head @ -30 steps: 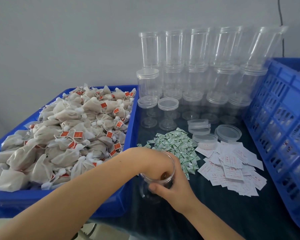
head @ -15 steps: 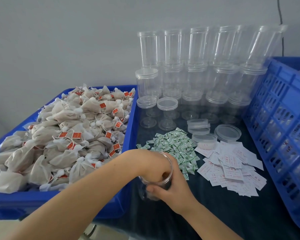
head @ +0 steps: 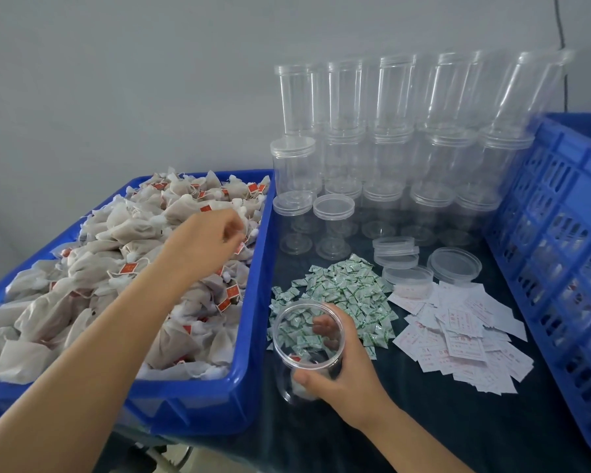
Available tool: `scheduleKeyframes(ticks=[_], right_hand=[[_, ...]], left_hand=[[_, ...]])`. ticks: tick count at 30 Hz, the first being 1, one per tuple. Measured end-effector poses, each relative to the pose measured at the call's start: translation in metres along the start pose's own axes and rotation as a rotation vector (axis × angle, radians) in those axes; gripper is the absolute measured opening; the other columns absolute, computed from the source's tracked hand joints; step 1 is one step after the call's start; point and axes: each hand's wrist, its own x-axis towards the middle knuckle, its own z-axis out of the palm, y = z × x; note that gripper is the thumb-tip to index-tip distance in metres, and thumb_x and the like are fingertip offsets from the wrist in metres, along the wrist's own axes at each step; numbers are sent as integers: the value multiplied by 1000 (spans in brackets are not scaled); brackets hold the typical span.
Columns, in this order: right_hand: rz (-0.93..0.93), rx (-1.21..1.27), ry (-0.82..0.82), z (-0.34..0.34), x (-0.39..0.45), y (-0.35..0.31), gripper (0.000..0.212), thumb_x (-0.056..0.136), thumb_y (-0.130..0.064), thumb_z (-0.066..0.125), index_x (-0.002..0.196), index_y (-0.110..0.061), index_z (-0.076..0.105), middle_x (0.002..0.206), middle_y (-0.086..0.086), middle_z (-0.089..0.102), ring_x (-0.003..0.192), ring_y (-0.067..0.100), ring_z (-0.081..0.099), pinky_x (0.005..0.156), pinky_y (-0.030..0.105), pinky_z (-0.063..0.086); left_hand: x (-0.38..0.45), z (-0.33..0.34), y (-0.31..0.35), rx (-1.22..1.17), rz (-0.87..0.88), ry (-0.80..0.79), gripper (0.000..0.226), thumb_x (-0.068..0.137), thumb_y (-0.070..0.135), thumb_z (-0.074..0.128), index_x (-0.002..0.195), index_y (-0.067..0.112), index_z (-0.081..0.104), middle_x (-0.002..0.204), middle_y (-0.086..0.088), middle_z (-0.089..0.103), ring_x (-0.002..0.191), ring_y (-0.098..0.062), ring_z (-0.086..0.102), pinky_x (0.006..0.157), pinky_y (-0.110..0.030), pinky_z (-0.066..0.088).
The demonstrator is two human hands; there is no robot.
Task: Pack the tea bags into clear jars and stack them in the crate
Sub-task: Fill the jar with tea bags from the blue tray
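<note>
The right hand (head: 338,373) grips the open jar (head: 307,349) at lower center, 1 bag seemingly inside. The left hand (head: 205,244), fingers curled, reaches over the tea bags (head: 123,268) at left; whether it pinches one is unclear. Best to pinch 1 bag by its body and keep the jar upright.
</note>
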Motion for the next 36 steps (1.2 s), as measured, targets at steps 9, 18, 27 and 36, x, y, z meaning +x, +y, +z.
scheduleKeyframes(ticks=[9,18,27,36], right_hand=[[7,17,-9,0,-2,2,85,62,-38,85,128,-62,38,119,-25,51,122,1,50,86,10,48],[3,17,-6,1,-1,0,84,60,-40,83,126,-63,38,119,-27,50,123,0,48,88,11,47],[8,14,-8,0,-2,-2,84,59,-42,83,124,-68,37,118,-33,51,124,-1,48,89,10,46],[1,7,1,1,-3,-4,83,58,-41,82,121,-70,37,116,-33,51,122,-2,48,88,8,45]], left_hand=[[9,56,-43,179,-256,74,55,98,24,47,147,11,27,140,-18,44,126,-34,45,100,-46,42],[13,79,-55,534,-227,-177,50,101,37,33,149,24,22,158,-18,12,145,-36,15,115,-52,16],[19,77,-50,499,-309,-119,42,99,26,42,140,18,38,147,-15,32,129,-37,36,104,-45,32],[17,74,-51,451,-299,-35,36,95,16,49,131,15,50,134,-15,43,119,-36,44,99,-42,41]])
